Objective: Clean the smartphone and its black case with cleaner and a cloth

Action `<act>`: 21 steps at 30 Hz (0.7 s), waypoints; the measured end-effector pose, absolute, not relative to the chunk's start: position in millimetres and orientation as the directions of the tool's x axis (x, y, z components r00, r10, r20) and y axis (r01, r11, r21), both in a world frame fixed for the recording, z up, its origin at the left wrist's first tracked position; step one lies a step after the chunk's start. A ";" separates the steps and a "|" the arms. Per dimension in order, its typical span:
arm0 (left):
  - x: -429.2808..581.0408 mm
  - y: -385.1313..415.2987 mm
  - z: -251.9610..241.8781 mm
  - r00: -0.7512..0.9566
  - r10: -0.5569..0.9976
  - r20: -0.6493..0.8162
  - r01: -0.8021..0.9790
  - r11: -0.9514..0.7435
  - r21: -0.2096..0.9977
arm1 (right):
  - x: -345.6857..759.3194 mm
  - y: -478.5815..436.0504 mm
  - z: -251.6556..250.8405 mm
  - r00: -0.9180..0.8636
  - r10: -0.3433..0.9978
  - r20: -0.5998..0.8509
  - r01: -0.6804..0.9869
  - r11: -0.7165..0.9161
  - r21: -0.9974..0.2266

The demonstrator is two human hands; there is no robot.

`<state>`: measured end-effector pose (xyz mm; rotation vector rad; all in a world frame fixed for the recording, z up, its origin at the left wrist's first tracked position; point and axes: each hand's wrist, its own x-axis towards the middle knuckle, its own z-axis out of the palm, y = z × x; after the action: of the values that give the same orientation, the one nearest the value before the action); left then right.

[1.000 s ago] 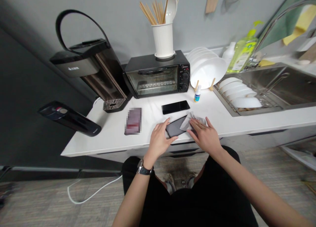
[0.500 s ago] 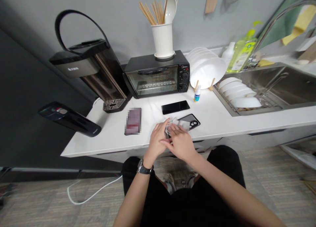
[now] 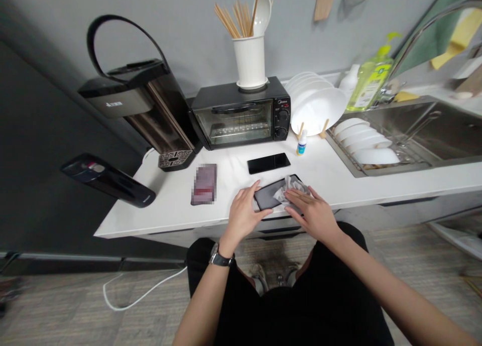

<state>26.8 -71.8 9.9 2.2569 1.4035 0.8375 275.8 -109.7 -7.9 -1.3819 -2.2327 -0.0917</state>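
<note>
A grey phone case (image 3: 267, 196) with a black rim lies near the front edge of the white counter. My left hand (image 3: 244, 211) grips its left end, thumb along the near side and fingers at the far side. Under the fingers of my right hand (image 3: 314, 211) a crumpled white tissue (image 3: 289, 189) is pressed onto the right half of the case, covering the camera end. Just behind lies a black phone (image 3: 268, 163), screen up. A small spray bottle (image 3: 302, 144) with a blue and yellow label stands further back to the right.
A pixelated purplish item (image 3: 204, 184) lies left of my hands, and a dark thermos (image 3: 109, 180) stands beyond it. Along the back are a water dispenser (image 3: 150, 110), a toaster oven (image 3: 241, 117) and racked plates (image 3: 316, 110). At right is a sink (image 3: 448, 135) with bowls (image 3: 367, 142).
My right hand has slid right along the phone case with the tissue, away from my left hand. The left half of the case now shows, and the camera end is covered.
</note>
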 end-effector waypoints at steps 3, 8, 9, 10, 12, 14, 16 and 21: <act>25.7 -70.7 10.2 0.357 0.885 0.300 0.680 -0.466 0.566 | 286.0 -106.2 -10.3 -0.315 0.818 0.482 0.894 0.427 -0.140; 24.8 -69.2 10.5 0.382 0.872 0.308 0.682 -0.490 0.543 | 276.1 -97.7 -8.0 -0.276 0.820 0.502 0.920 0.376 -0.108; 24.9 -69.1 10.9 0.386 0.870 0.308 0.681 -0.494 0.541 | 271.4 -94.4 -7.3 -0.257 0.825 0.503 0.925 0.360 -0.119; 25.0 -68.9 11.3 0.390 0.868 0.307 0.680 -0.496 0.540 | 265.8 -90.7 -6.7 -0.234 0.832 0.502 0.930 0.342 -0.133; 25.2 -68.5 12.1 0.396 0.867 0.302 0.675 -0.498 0.545 | 251.1 -84.0 -6.0 -0.191 0.847 0.497 0.942 0.301 -0.150; 25.0 -67.6 12.5 0.395 0.870 0.293 0.670 -0.492 0.556 | 230.8 -80.9 -5.6 -0.154 0.859 0.488 0.954 0.258 -0.153; 23.8 -66.4 12.0 0.391 0.875 0.285 0.666 -0.483 0.569 | 206.5 -83.4 -5.1 -0.142 0.866 0.479 0.955 0.247 -0.163; 19.0 -65.1 7.7 0.429 0.852 0.299 0.645 -0.521 0.559 | 164.9 -103.8 -1.1 -0.279 0.852 0.443 0.853 0.432 -0.292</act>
<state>19.0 -65.1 7.7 2.3272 1.2791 0.7961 164.9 -103.8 -1.1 -1.4319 -2.1484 -0.0038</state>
